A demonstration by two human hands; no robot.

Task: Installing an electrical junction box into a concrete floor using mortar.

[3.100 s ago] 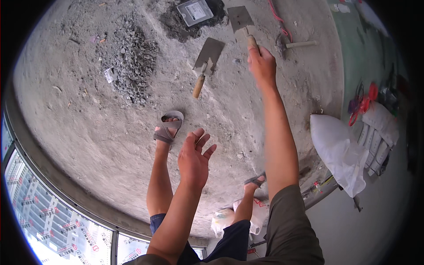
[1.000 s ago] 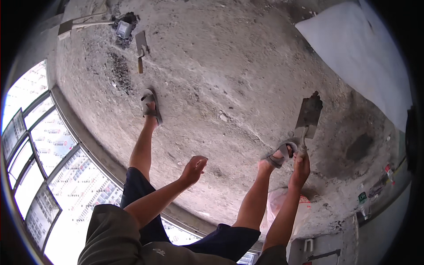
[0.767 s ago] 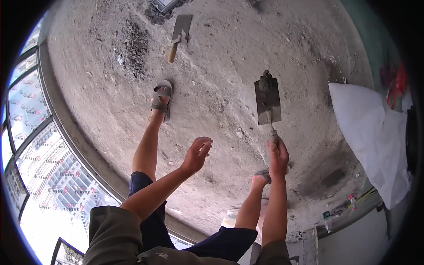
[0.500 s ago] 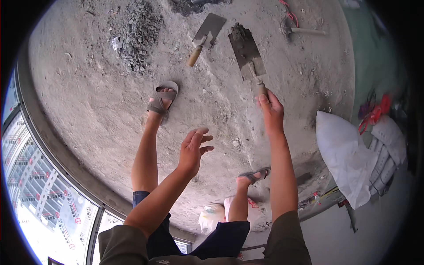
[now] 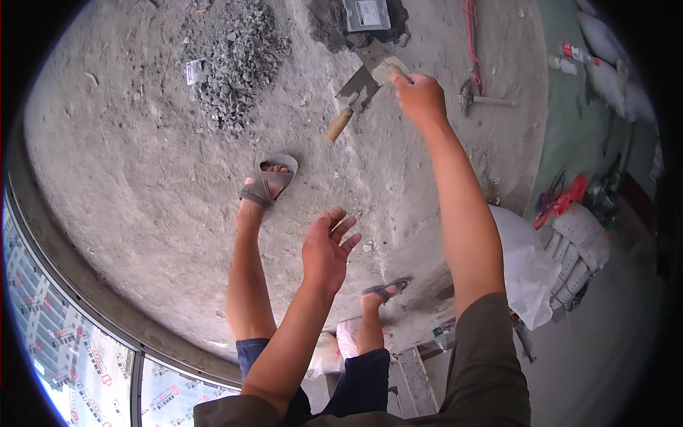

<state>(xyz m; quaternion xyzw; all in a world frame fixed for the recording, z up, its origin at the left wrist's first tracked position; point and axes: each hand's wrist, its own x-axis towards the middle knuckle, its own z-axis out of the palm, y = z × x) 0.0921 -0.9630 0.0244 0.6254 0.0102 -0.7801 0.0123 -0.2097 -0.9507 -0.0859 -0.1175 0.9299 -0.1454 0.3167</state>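
My right hand [image 5: 421, 99] reaches far forward, its fingers closed round the handle of a trowel [image 5: 391, 69]. That trowel's blade points toward a dark patch of wet mortar [image 5: 331, 32], partly hidden by the handle and the second trowel. Just beside it, the second trowel [image 5: 340, 124] with a wooden handle lies on the rough floor. A grey tub-like box [image 5: 368, 14] with a white label stands in the mortar patch. My left hand [image 5: 329, 245] hovers over the floor near my body, holding nothing, fingers apart and slightly curled.
Grey gravel [image 5: 238, 71] is heaped at the far left. A hammer [image 5: 491, 102] lies to the right beside a red cord [image 5: 472, 43]. White sacks [image 5: 523, 270] and a red plastic bag [image 5: 562, 203] stand at the right. Windows [image 5: 78, 341] curve along the left edge.
My right hand has moved forward and slightly left with the trowel, to the mortar patch. The view has shifted, showing more of the box. My left hand stays open.
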